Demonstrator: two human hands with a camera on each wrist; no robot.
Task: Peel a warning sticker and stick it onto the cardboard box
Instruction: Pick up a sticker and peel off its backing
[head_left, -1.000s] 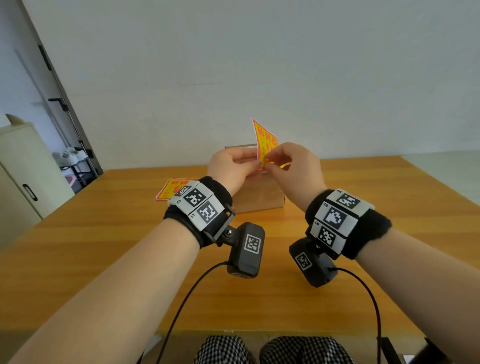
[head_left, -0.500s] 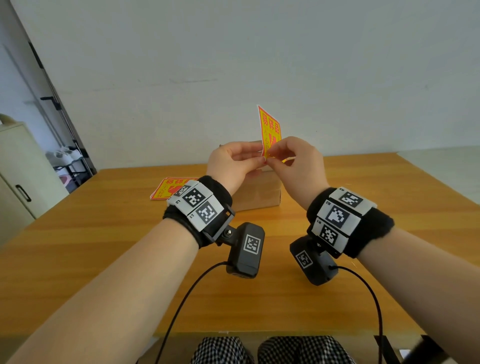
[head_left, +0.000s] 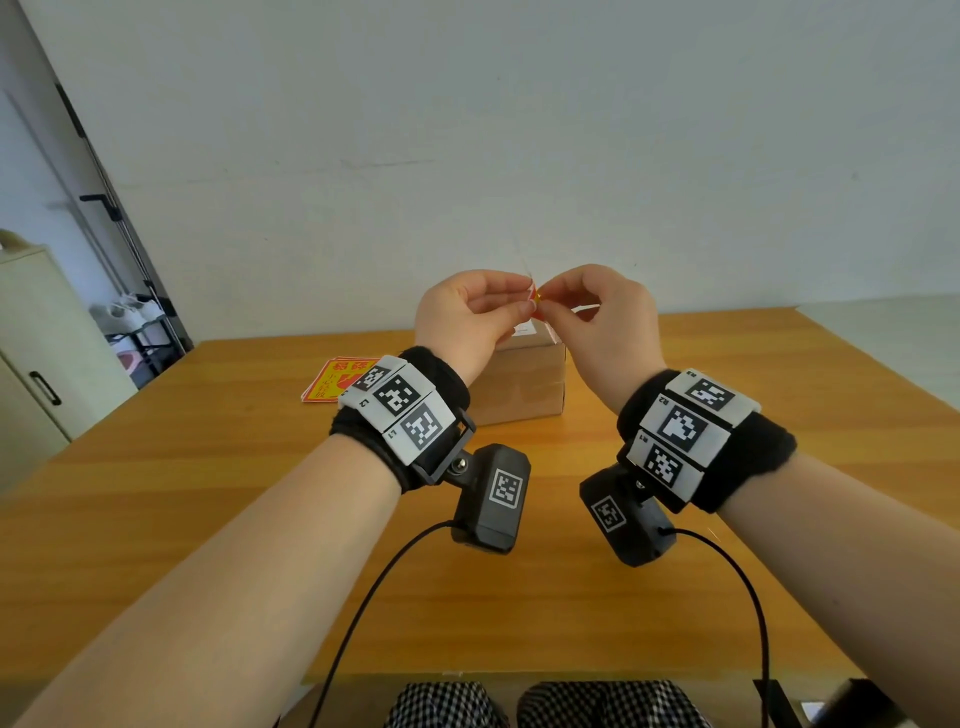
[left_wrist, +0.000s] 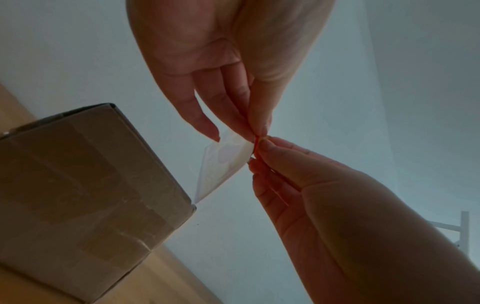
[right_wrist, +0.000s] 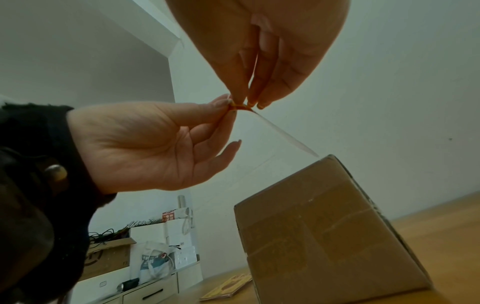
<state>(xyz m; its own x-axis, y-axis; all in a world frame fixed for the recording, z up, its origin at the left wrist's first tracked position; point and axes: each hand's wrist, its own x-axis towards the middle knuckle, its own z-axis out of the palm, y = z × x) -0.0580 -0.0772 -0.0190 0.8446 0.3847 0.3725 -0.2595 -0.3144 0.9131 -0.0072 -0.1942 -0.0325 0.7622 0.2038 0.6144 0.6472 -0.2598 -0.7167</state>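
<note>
Both hands are raised above the brown cardboard box (head_left: 524, 384) and meet at one corner of the warning sticker (head_left: 533, 297). My left hand (head_left: 514, 307) pinches that corner between thumb and forefinger. My right hand (head_left: 558, 304) pinches it from the other side. In the head view the sticker is almost edge-on, with only a red-orange sliver showing. The left wrist view shows its white back (left_wrist: 223, 162) slanting down to the box's top corner (left_wrist: 192, 203). In the right wrist view the sheet (right_wrist: 280, 133) is a thin line running toward the box (right_wrist: 324, 236).
A stack of yellow-and-red stickers (head_left: 332, 384) lies on the wooden table (head_left: 519, 597) left of the box. The white wall stands just behind the table. A pale cabinet (head_left: 31, 353) and a rack stand off the left edge. Cables hang from both wrist cameras.
The sticker's yellow face stood upright before; it has turned edge-on and tipped away toward the box. Both hands have lifted a little and still pinch the same corner.
</note>
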